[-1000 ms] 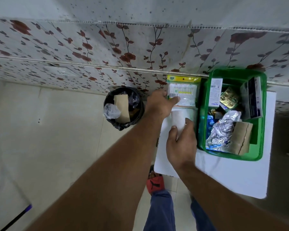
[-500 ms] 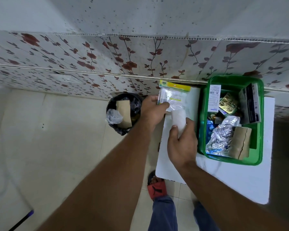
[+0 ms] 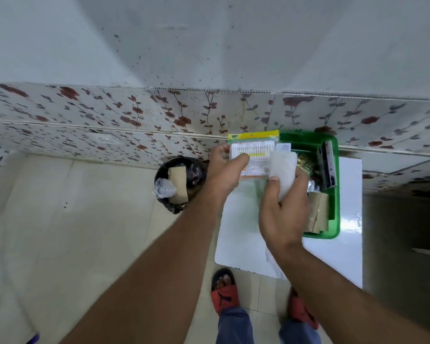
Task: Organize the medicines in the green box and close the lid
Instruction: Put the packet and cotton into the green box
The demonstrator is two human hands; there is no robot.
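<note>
Head view: both forearms reach forward. The left hand (image 3: 224, 171) pinches a yellow-topped cotton swab packet (image 3: 252, 155), lifted above the surface (image 3: 348, 244). The right hand (image 3: 283, 214) grips a white pouch (image 3: 283, 172) beside it. The open green box (image 3: 333, 194), crowded with medicines, sits at the surface's far edge.

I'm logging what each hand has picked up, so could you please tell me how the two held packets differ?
The cotton swab pack in the left hand is flat, printed and topped by a yellow header; the white pouch in the right hand is plain, with no visible print. The swab pack looks wider; the pouch looks narrower and puffier. Both are held up beside the green box.
</note>
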